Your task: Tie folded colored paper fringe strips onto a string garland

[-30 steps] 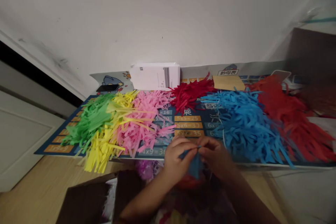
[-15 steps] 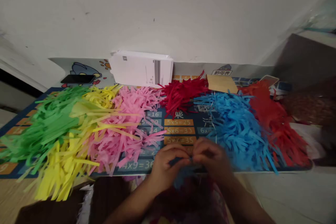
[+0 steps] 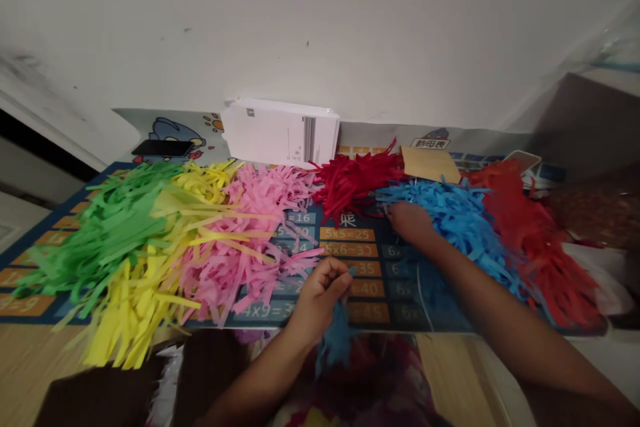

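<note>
My left hand (image 3: 323, 290) is closed in a pinch over the near edge of the mat. A small blue paper tassel (image 3: 336, 337) hangs down from its fingers, with a bit of blue showing above the thumb. My right hand (image 3: 413, 223) reaches forward to the left end of the blue fringed paper pile (image 3: 450, 213). Its fingers look curled together, and their tips are partly hidden and blurred. A thin white string (image 3: 420, 293) runs along the mat below that hand, beside the right forearm.
On the blue multiplication mat (image 3: 395, 310) lie green (image 3: 130, 213), yellow (image 3: 135, 307), pink (image 3: 255, 213), dark red (image 3: 355, 180) and orange-red (image 3: 530, 233) fringed paper piles. Behind them are a white box (image 3: 280, 133), a phone (image 3: 163, 149) and a tan paper piece (image 3: 431, 164).
My hands were together near the mat's front edge. My right hand has moved forward and right to the blue pile, while the left still holds the blue tassel. The string has shifted.
</note>
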`<state>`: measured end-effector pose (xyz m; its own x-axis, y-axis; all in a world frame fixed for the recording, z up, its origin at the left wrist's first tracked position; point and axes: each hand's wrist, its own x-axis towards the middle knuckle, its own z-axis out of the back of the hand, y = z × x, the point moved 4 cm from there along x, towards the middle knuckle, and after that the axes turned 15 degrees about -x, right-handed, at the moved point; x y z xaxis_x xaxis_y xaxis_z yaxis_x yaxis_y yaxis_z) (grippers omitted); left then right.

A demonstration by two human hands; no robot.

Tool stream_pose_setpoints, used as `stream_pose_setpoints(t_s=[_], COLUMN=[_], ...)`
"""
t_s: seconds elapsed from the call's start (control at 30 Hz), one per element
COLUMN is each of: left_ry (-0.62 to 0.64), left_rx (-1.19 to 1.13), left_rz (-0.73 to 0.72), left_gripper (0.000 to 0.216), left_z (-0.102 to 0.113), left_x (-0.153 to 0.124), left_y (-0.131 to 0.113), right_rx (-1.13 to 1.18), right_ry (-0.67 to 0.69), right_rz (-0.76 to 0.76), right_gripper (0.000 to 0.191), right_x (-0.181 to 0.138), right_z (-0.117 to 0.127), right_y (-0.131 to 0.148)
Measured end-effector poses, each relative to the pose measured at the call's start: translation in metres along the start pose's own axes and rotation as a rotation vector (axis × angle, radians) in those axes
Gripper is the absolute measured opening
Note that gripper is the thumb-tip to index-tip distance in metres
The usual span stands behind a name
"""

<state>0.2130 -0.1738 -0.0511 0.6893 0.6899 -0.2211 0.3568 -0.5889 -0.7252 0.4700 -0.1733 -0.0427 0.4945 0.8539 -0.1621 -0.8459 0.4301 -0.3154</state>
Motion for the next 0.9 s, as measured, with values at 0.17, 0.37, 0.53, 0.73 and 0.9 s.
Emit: stream_pose_setpoints(t_s=[0.17, 0.37, 0.53, 0.73, 0.9], left_ry=[0.002, -0.091, -0.144, -0.064, -0.021], left_rx=[-0.002, -0.154, -0.143, -0.064, -0.011], left_rz=[-0.009, 0.191, 0.139, 0.064, 0.03], left_gripper=[0.046, 0.049, 0.049, 0.047, 0.043], left_z=[-0.005, 0.0, -0.004, -0.017, -0.021], left_x=[-0.002, 0.003, 0.003, -0.006, -0.009], left_y=[-0.002, 0.009, 0.019, 0.031, 0.036], right_rx=[0.029, 0.125, 0.388, 0.946, 1.096], right_ry=[-0.035, -0.244, -0.745, -0.732, -0.664], right_rz=[-0.028, 0.159, 0.171, -0.036, -0.118], right_gripper=[0.023, 0.014, 0.013, 0.013, 0.013], right_x=[-0.013, -0.11, -0.148, -0.149, -0.152], right_z=[0.031, 0.044, 0.018, -0.009, -0.015], right_y=[0.002, 0.053, 0.073, 0.052, 0.048])
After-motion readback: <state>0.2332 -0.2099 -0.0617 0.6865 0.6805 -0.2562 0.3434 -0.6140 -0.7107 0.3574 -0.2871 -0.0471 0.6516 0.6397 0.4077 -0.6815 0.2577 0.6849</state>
